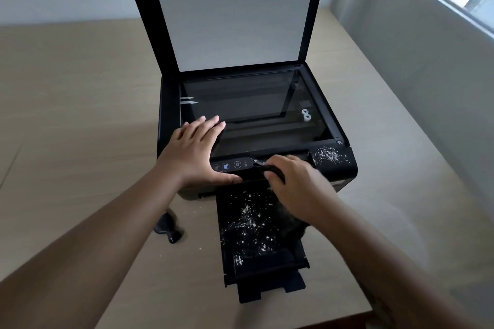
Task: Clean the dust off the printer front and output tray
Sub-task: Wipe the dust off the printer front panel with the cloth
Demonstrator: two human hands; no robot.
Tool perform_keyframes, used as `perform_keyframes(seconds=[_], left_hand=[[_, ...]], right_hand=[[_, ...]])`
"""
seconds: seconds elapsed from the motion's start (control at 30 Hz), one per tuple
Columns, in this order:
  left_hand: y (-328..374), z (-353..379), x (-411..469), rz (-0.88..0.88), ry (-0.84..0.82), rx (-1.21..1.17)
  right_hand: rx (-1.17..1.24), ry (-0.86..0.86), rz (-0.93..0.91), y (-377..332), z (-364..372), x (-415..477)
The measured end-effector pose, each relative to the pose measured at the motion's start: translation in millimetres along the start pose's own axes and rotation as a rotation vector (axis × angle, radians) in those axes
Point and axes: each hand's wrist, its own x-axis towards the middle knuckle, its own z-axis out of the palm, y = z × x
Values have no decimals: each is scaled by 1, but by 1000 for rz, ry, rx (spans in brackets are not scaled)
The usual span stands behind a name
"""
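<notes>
Right hand [296, 184] curled round dark cleaning tool [270, 168] (brush or cloth, cannot tell) at front edge of printer [171, 104], beside control panel [230, 165]. Left hand [195, 152] flat, fingers straight, pressing printer top, steadying. Dust patch [328, 155] on front right corner lies just right of grip. Output tray [267, 272], speckled, runs lengthwise from front toward person, under right wrist. Right hand nearer both. Judgement: neither area clean yet.

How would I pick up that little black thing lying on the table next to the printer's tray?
Probably from above, coming in from the left. The black thing lies flat on the table, so pinch across its narrower part with thumb and fingers. The dusty tray sits just to its right, so reaching in from the left keeps you clear of it.
</notes>
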Motion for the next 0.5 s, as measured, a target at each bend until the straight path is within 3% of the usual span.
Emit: perform_keyframes(seconds=[0.13, 0.27, 0.33, 0.43, 0.5], left_hand=[[-1, 0, 0, 6, -4, 7], [-2, 1, 0, 3, 1, -22], [-2, 2, 0, 7, 1, -21], [-2, 2, -1, -1, 7, -12], [-1, 2, 0, -7, 13, -21]], right_hand=[[-24, -13, 9, -3, 0, -7], [-156, 88, 132, 16, -16, -9], [-103, 120, 104, 9, -9, -11], [74, 9, -22, -9, 13, -19], [171, 16, -8, -9, 18, -25]])
